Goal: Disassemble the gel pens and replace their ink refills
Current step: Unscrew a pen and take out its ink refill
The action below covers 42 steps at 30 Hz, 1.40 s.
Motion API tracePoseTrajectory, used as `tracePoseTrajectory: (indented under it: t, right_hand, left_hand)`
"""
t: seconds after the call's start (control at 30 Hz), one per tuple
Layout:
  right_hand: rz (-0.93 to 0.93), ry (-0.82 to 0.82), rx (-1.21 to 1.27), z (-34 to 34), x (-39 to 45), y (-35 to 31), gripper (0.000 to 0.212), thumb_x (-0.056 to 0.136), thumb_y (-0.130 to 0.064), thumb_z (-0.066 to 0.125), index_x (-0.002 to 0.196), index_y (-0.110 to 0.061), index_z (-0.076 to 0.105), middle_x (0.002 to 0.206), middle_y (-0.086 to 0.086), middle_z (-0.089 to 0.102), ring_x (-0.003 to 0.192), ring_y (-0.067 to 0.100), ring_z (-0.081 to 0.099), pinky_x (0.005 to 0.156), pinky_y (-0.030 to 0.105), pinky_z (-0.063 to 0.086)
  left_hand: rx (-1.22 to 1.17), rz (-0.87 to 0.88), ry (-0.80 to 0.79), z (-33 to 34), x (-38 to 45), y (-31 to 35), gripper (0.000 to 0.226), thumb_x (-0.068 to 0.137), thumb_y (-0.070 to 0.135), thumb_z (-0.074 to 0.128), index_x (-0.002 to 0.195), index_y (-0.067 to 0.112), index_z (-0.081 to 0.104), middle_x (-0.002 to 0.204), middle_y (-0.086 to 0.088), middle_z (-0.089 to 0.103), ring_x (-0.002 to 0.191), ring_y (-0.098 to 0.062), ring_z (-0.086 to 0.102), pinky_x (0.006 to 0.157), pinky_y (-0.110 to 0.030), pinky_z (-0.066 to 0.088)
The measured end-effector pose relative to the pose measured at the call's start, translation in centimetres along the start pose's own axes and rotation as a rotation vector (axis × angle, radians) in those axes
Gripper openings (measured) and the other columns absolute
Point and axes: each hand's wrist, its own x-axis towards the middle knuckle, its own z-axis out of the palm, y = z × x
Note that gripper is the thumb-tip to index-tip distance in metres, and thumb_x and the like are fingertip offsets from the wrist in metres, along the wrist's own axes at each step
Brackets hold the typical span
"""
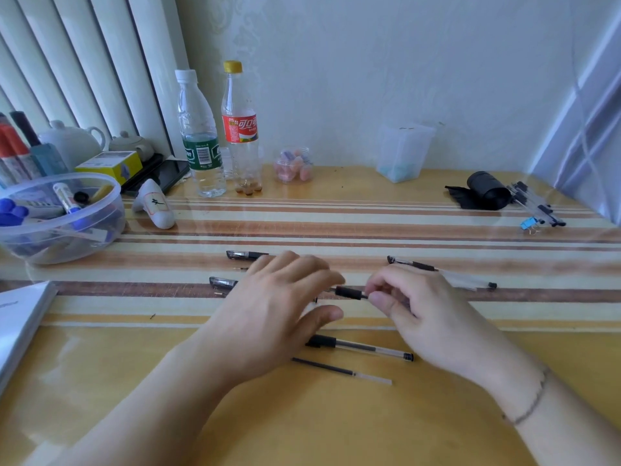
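Head view: both hands meet over the striped tabletop, holding 1 gel pen between them. The left hand covers its barrel with curled fingers; the right hand pinches its tip end. A loose refill and another pen lie just nearer. A plastic bowl sits far left, 2 bottles by the wall.

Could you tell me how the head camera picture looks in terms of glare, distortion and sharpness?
Head view: daylight glare streaks the glossy table; wide-angle bending curves its stripes and tilts the water bottle; soft overall, with the hands slightly blurred around the gel pen, and the far clear box hazy.
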Motion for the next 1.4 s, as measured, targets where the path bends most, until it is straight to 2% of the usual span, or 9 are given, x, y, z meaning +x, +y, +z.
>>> tracePoseTrajectory:
  t: [0.17, 0.27, 0.37, 0.5, 0.67, 0.83, 1.03, 1.23, 1.4]
  right_hand:
    - [-0.072, 0.011, 0.101, 0.4, -0.3, -0.7, 0.03, 0.094, -0.046, 0.038, 0.085, -0.032, 0.063, 0.067, -0.007, 0.062, 0.064, 0.011, 0.057, 0.055, 0.027, 0.045]
    - [-0.094, -0.048, 0.062, 0.2, -0.4, -0.9, 0.046, 0.091, -0.056, 0.034, 0.077, -0.025, 0.065, 0.053, -0.002, 0.051, 0.053, 0.014, 0.049, 0.049, 0.022, 0.034]
    - [-0.125, -0.057, 0.032, 0.0, -0.5, -0.9, 0.047, 0.088, -0.06, 0.033, 0.08, -0.029, 0.066, 0.061, -0.006, 0.06, 0.063, 0.014, 0.055, 0.053, 0.021, 0.04]
    - [-0.096, 0.005, 0.033, -0.4, -0.4, -0.7, 0.034, 0.089, -0.056, 0.042, 0.084, -0.035, 0.069, 0.073, -0.021, 0.065, 0.074, 0.003, 0.06, 0.058, 0.017, 0.043]
    - [-0.064, 0.016, 0.085, -0.3, -0.4, -0.9, 0.033, 0.091, -0.049, 0.045, 0.075, -0.033, 0.068, 0.067, -0.031, 0.059, 0.065, -0.004, 0.055, 0.057, 0.011, 0.038]
    - [-0.127, 0.181, 0.105, 0.3, -0.2, -0.8, 0.027, 0.087, -0.048, 0.056, 0.087, -0.029, 0.075, 0.074, -0.019, 0.069, 0.071, 0.005, 0.064, 0.057, 0.027, 0.051]
    - [-0.229, 0.338, 0.095, 0.4, 0.0, -1.3, 0.027, 0.084, -0.042, 0.061, 0.085, -0.022, 0.079, 0.078, -0.018, 0.07, 0.07, 0.002, 0.065, 0.058, 0.024, 0.053]
    - [-0.115, 0.194, 0.044, 0.7, 0.0, -0.8, 0.033, 0.097, -0.05, 0.037, 0.088, -0.039, 0.067, 0.083, -0.028, 0.063, 0.077, -0.004, 0.062, 0.057, 0.019, 0.049]
    - [-0.077, 0.219, -0.007, 0.4, -0.2, -1.1, 0.018, 0.08, -0.053, 0.062, 0.081, -0.036, 0.055, 0.069, -0.025, 0.059, 0.059, 0.002, 0.054, 0.048, 0.014, 0.038]
  left_hand:
    - [-0.039, 0.068, -0.001, 0.6, 0.4, 1.1, 0.029, 0.098, 0.031, 0.033, 0.102, 0.02, 0.06, 0.083, 0.007, 0.056, 0.076, -0.018, 0.051, 0.069, -0.032, 0.043]
    - [-0.041, 0.059, -0.003, 0.7, 0.3, 1.6, 0.026, 0.095, 0.035, 0.032, 0.092, 0.026, 0.056, 0.062, 0.013, 0.041, 0.056, -0.017, 0.039, 0.051, -0.03, 0.032]
    - [-0.008, 0.037, -0.035, 0.6, 0.3, 1.2, 0.028, 0.094, 0.047, 0.032, 0.087, 0.028, 0.052, 0.05, 0.007, 0.035, 0.05, -0.02, 0.033, 0.047, -0.03, 0.026]
    - [-0.086, -0.1, 0.02, 0.1, -0.2, -0.3, 0.04, 0.086, 0.068, 0.036, 0.091, 0.033, 0.054, 0.05, 0.006, 0.045, 0.049, -0.011, 0.042, 0.047, -0.026, 0.035]
    - [-0.114, -0.018, 0.076, -0.3, -0.2, -0.4, 0.024, 0.095, 0.047, 0.04, 0.09, 0.031, 0.058, 0.076, 0.013, 0.057, 0.067, -0.007, 0.051, 0.051, -0.033, 0.044]
    - [-0.191, -0.025, 0.081, 0.2, -0.1, 0.0, 0.022, 0.097, 0.038, 0.035, 0.079, 0.029, 0.043, 0.071, 0.013, 0.045, 0.064, -0.01, 0.041, 0.052, -0.038, 0.044]
    - [-0.414, -0.099, 0.097, 0.2, 0.3, 0.2, 0.035, 0.097, 0.029, 0.04, 0.065, 0.017, 0.038, 0.059, 0.006, 0.038, 0.059, -0.015, 0.04, 0.054, -0.032, 0.036]
    - [-0.461, -0.098, 0.15, 0.0, 0.3, -0.2, 0.038, 0.099, 0.031, 0.042, 0.063, 0.034, 0.032, 0.057, 0.009, 0.034, 0.055, -0.011, 0.035, 0.052, -0.022, 0.027]
    - [-0.485, -0.137, 0.165, 0.2, 0.2, -0.5, 0.036, 0.099, 0.029, 0.045, 0.063, 0.032, 0.039, 0.056, 0.013, 0.04, 0.055, -0.008, 0.04, 0.054, -0.014, 0.027]
